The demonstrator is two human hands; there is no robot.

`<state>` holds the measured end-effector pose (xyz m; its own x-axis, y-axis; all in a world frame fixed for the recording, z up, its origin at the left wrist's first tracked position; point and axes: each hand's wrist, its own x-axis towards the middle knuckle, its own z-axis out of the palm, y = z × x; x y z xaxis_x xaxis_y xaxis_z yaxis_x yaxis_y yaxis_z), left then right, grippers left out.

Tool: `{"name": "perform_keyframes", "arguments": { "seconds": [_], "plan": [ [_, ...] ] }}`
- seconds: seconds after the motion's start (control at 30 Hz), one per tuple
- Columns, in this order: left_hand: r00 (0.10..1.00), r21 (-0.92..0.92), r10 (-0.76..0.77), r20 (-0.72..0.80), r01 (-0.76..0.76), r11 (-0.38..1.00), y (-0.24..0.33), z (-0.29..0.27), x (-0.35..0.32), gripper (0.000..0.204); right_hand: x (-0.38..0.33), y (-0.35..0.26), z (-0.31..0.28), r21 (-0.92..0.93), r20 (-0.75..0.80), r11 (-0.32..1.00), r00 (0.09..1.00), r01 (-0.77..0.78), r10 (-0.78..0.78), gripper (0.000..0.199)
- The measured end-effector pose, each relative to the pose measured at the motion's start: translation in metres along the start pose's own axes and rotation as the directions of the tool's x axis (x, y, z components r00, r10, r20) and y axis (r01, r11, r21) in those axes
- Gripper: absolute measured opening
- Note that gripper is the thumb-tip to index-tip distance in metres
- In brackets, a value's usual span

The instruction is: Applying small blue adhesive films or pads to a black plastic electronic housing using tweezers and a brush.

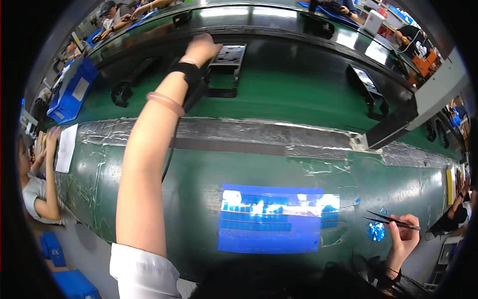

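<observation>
My left arm stretches far across the bench to the green belt. There my left hand (201,49) is closed at the far left corner of a black rectangular frame (222,93), which has a grey panel in its far part; some fingers are hidden. Close to the bench's near right side, my right hand (406,238) pinches dark tweezers (402,225). Their tips point left and stand apart, with nothing visible between them. Just below the tips lies a small heap of shiny blue bits (376,231). A blue sheet (269,243) with rows of small blue strips lies mid-bench.
More black frames (368,84) lie on the belt at right and left. A grey post (418,109) rises at the right. Far left stands a blue bin (74,92), near a white paper (66,148) and a co-worker's hand (52,138). Other people sit beyond the belt.
</observation>
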<state>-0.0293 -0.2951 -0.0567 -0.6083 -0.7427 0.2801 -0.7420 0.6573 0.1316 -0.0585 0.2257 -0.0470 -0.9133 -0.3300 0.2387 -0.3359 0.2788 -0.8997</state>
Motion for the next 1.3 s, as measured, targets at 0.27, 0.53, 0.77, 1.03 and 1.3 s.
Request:
{"name": "perform_keyframes", "arguments": {
  "seconds": [0.27, 0.53, 0.77, 1.03, 1.3],
  "plan": [
    [0.988, 0.295, -0.148, -0.041, 0.154, 0.943, -0.219, -0.031, -0.018, 0.071, 0.009, -0.019, 0.035, 0.177, 0.198, 0.984, 0.980, -0.006, -0.030, 0.017],
    [0.991, 0.043, -0.131, 0.042, 0.129, 0.991, -0.217, -0.023, -0.031, 0.069, 0.000, -0.031, 0.060, 0.298, 0.317, 0.936, 0.945, -0.186, 0.087, 0.012],
    [0.926, -0.949, -0.219, 0.307, 0.282, -0.138, -0.141, -0.064, -0.066, 0.048, -0.002, -0.035, 0.085, 0.350, 0.430, 0.863, 0.881, -0.366, 0.199, 0.013],
    [0.920, -0.736, 0.391, -0.031, 0.244, -0.631, -0.066, -0.082, -0.135, 0.052, -0.022, -0.024, 0.086, 0.271, 0.444, 0.882, 0.863, -0.386, 0.241, 0.021],
    [0.844, -0.499, 0.444, 0.300, 0.536, -0.681, -0.013, -0.084, -0.188, 0.047, -0.027, -0.024, 0.086, 0.275, 0.438, 0.855, 0.848, -0.441, 0.297, 0.020]
  ]
}}
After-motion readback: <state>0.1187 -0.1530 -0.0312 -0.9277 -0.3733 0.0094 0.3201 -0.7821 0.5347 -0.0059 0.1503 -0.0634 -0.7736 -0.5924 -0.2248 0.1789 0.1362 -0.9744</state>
